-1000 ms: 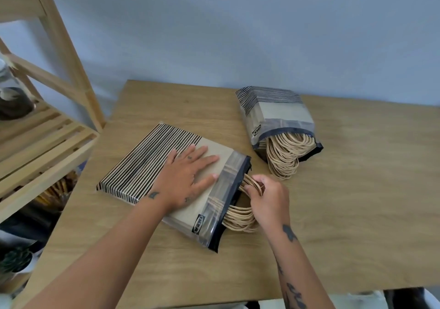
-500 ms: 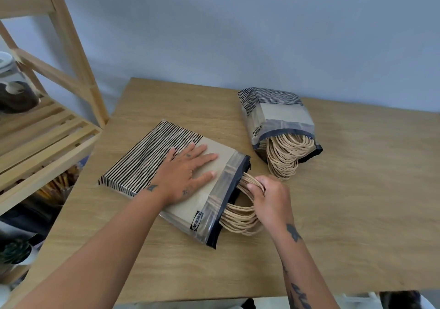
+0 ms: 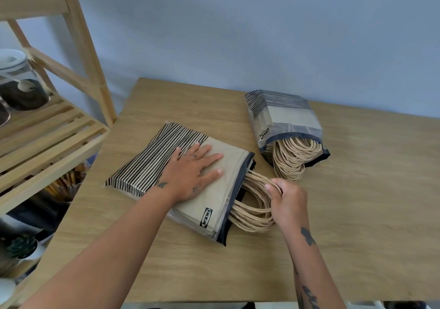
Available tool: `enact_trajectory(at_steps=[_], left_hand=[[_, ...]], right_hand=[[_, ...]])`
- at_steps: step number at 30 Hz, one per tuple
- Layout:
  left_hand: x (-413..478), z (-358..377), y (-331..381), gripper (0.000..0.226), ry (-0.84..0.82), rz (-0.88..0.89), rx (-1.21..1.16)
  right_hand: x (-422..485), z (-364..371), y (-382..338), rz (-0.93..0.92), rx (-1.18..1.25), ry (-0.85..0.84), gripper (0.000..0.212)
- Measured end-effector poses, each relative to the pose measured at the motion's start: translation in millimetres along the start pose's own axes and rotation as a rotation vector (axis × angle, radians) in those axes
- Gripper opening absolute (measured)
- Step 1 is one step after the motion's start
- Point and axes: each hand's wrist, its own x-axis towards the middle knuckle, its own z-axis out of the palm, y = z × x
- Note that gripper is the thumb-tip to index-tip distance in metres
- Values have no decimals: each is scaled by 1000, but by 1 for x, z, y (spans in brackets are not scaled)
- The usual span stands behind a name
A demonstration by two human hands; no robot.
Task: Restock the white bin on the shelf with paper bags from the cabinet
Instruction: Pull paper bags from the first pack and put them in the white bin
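Two plastic-wrapped packs of brown paper bags with black stripes lie on the wooden table [image 3: 357, 213]. The larger pack [image 3: 152, 165] lies flat in the middle, its twine handles [image 3: 252, 211] sticking out of the open end. My left hand [image 3: 192, 173] presses flat on top of this pack, fingers spread. My right hand [image 3: 285, 201] is closed around the handles at the pack's right end. The smaller pack [image 3: 285, 118] lies behind to the right, untouched, handles spilling out. No white bin is in view.
A wooden slatted shelf unit [image 3: 47, 137] stands at the left, touching the table's corner. Glass jars [image 3: 19, 87] sit on its slats, pencils [image 3: 64, 185] and a small plant [image 3: 21, 246] below. A blue wall runs behind.
My right hand has pulled the handles slightly out to the right. My left hand stays pressed on the pack. The camera view has shifted down a little.
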Motion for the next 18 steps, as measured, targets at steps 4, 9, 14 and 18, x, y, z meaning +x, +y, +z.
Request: enact_trajectory(at_steps=[4,9,14,18], left_hand=[[5,-1,-1,52,-21,9,29],[1,0,-10,57,-30,67,21],[-6,2,-16,66,-43,82,8],[-1,2,-15,54,-11,69,3]], right_hand=[[-21,-8,3,-150,-66,4,22],[-11,-21,7,-119,-27,-48,22],[6,-26,17,-48,7,-38,27],[-13,-26,25,-90,14,12,22]])
